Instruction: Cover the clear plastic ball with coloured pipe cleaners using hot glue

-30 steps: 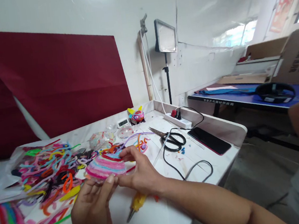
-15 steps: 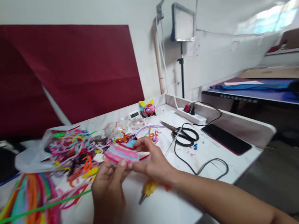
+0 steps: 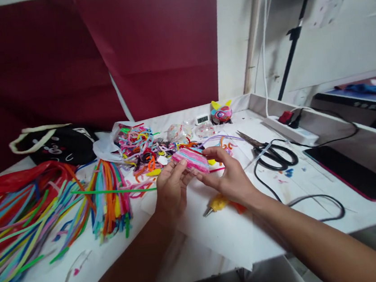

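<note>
Between my hands is a striped piece of pink, red and light blue pipe cleaners point(image 3: 192, 160), raised above the white table. My left hand point(image 3: 170, 187) grips its left and lower edge, thumb on top. At the right edge, my right hand point(image 3: 231, 174) pinches with the thumb below and the index finger curled above. A green pipe cleaner point(image 3: 112, 191) runs from the left up to my left hand; whether it is held I cannot tell. Under my right hand lies a yellow-orange tool with a metal tip point(image 3: 217, 203), partly hidden.
Bundled pipe cleaners point(image 3: 110, 204) lie left, with a mixed heap point(image 3: 136, 140) behind. Black-handled scissors point(image 3: 273, 154), a phone point(image 3: 354, 172) and a power strip point(image 3: 291, 129) with cables are right. A yellow-eared figure point(image 3: 221, 112) and small digital display point(image 3: 202, 119) stand at the back.
My view has turned left and downward, so more of the pipe cleaners and a black bag show. Both hands still hold the striped piece, with my right index finger slightly more lifted.
</note>
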{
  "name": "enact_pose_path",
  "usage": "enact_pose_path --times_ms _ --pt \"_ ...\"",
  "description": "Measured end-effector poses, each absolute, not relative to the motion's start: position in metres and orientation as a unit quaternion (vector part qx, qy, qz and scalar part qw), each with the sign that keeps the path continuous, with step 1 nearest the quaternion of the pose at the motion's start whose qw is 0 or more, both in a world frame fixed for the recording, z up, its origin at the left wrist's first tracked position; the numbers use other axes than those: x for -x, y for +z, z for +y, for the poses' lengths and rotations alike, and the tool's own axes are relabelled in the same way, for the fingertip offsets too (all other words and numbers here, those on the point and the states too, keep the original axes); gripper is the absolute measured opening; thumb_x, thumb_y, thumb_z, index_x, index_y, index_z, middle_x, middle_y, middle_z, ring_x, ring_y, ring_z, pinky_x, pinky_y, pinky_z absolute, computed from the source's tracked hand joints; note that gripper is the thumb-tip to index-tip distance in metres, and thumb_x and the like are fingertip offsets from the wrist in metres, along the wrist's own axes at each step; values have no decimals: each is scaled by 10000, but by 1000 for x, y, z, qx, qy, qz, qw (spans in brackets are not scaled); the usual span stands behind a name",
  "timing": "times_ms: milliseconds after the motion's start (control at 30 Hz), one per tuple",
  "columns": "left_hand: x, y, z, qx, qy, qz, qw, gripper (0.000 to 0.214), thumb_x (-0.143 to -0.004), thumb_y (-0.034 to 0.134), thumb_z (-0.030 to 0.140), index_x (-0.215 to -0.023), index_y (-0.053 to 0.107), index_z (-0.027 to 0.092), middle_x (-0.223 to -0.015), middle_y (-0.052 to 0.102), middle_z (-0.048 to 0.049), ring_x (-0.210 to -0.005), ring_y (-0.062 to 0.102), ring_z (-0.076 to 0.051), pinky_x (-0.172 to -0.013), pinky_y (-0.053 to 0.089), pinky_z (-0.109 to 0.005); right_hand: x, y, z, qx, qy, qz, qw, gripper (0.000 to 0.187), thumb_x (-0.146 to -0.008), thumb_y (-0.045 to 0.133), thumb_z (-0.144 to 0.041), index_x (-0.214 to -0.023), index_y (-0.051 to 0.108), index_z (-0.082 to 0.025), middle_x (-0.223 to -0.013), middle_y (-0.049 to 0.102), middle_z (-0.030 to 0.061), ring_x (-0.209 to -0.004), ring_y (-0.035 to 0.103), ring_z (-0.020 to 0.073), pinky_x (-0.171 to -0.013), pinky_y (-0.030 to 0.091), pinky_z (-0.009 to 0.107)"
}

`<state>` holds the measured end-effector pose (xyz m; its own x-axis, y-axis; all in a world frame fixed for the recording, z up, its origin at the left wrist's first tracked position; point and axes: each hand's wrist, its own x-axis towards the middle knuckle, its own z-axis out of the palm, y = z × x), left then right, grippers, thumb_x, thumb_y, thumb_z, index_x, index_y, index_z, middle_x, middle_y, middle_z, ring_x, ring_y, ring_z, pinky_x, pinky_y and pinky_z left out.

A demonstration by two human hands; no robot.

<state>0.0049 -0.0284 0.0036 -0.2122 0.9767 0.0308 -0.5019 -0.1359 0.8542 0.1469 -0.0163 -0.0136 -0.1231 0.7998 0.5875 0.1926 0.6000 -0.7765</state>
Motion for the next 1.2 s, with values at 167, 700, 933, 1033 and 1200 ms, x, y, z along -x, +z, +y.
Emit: enact_pose_path --times_ms 167,700,933,1033,1200 --pt "2 4 -23 -314 695 363 535 252 -648 798 261 -805 621 173 -729 650 6 -643 642 -130 -655 536 -252 -147 -16 -18 360 185 -734 545 405 -775 719 -309 -1133 548 -227 -1113 658 75 -1049 617 250 -913 478 431" --pt "-3 4 -27 -346 715 358 491 282 -650 813 243 -823 613 143 -718 662 7 -620 619 -100 -632 509 -228 -151 -6 -21 308 29 -752 581 130 -905 580 -222 -1024 632 -220 -901 684 62 -856 605 227 -798 442 415" --pt "-13 -4 -34 -403 693 378 463 270 -660 814 260 -784 601 150 -702 688 3 -630 649 -109 -693 531 -249 -152 -2 -20 304 -50 -777 549 116 -921 574 -224 -1011 649 -220 -844 669 52 -824 576 221 -758 402 398" --pt "-14 -7 -35 -420 687 389 448 281 -652 819 277 -765 592 156 -728 699 -9 -648 656 -115 -704 534 -252 -153 -2 -21 306 -64 -787 531 95 -918 583 -219 -982 652 -202 -821 665 48 -806 557 215 -770 387 403" --pt "-13 -10 -35 -447 686 403 410 267 -675 802 279 -727 564 171 -659 641 25 -621 637 -105 -675 520 -231 -154 -2 -22 308 -68 -795 519 87 -930 559 -201 -931 646 -196 -817 666 46 -817 554 207 -797 380 402"
